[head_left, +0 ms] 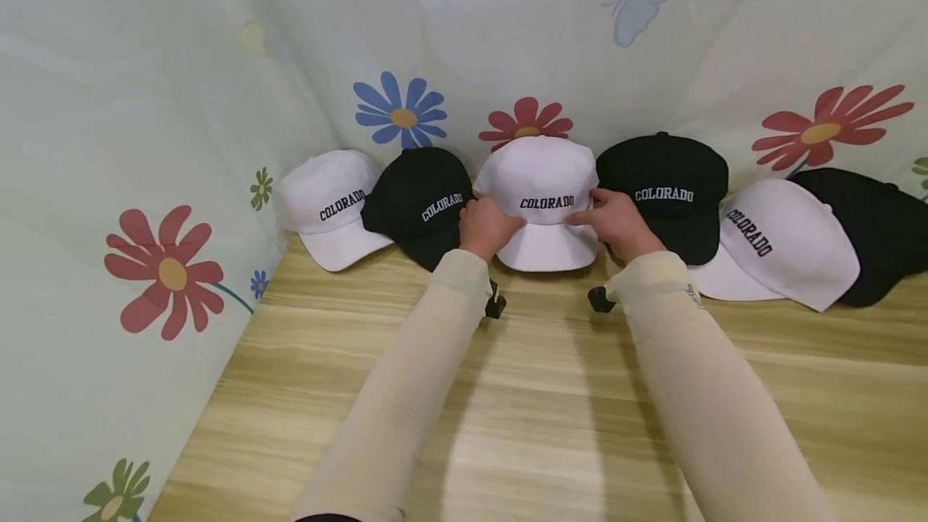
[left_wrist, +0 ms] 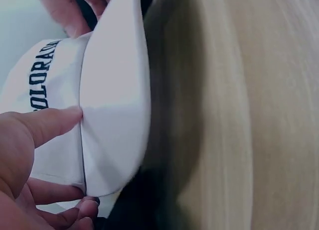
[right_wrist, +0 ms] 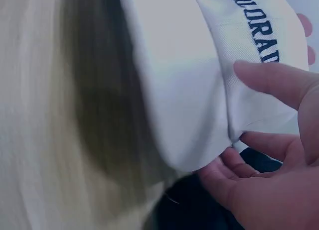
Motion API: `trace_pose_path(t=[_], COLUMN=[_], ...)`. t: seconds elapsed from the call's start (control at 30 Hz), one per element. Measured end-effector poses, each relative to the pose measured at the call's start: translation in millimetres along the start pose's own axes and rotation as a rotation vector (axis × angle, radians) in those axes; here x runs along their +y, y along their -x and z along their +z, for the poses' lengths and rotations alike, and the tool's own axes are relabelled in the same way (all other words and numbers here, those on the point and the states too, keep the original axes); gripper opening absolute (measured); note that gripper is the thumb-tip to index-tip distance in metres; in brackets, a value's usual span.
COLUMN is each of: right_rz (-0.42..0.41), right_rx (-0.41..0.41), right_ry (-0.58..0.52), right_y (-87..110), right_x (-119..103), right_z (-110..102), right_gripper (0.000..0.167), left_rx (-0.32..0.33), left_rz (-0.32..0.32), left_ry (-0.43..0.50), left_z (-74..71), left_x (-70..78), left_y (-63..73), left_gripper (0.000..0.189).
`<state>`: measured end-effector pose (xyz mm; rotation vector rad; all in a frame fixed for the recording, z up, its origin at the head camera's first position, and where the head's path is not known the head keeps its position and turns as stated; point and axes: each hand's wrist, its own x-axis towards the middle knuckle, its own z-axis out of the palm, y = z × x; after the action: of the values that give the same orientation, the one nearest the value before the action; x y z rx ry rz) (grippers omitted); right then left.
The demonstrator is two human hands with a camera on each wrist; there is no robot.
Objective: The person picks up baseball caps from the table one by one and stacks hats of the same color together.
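A white baseball cap (head_left: 544, 167) lettered COLORADO in black stands in the middle of the row, brim toward me. My left hand (head_left: 489, 225) grips its left side, the thumb lying on the front at the brim seam and the other fingers curled under the edge, as the left wrist view shows. On the opposite side my right hand (head_left: 619, 222) holds the cap the same way, thumb below the lettering. The white brim (left_wrist: 117, 95) juts out between both hands. A black cap (head_left: 428, 200) sits close beside my left hand, and another black cap (head_left: 670, 176) behind my right.
A white cap (head_left: 333, 200) is at the row's left end. To the right, a white cap (head_left: 793, 240) lies turned sideways, overlapping a black cap (head_left: 877, 224). Behind them hangs a flower-printed cloth (head_left: 464, 22). All rest on a wood-grain table (head_left: 522, 393).
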<state>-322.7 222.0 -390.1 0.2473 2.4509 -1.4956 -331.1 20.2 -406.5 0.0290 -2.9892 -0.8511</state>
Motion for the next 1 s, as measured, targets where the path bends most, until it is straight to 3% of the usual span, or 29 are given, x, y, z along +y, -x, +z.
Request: trace_pose_path(t=[0.17,0.37,0.73,1.0], right_rz=[-0.042,-0.052,-0.144,-0.161], right_rx=[0.052,0.062,0.064,0.051], right_ry=[0.061,0.106,0.277,0.347], right_y=[6.8,17.0,41.3,59.0], right_x=[-7,-10,-12,-13], right_z=[-6,-12,-15,-10], right_gripper=[0.072,0.076,0.077,0.077], left_rx=[0.052,0.04,0.011,0.001], left_rz=[0.075,0.108,0.182,0.205], left_ry=[0.111,0.263,0.21,0.17], left_z=[-9.6,-19.0,-48.2,-60.6], left_x=[-3.3,-4.4,-10.0,-20.2], left_y=[1.9,7.3,26.9,42.7], left_gripper=[0.052,0.052,0.038,0.037])
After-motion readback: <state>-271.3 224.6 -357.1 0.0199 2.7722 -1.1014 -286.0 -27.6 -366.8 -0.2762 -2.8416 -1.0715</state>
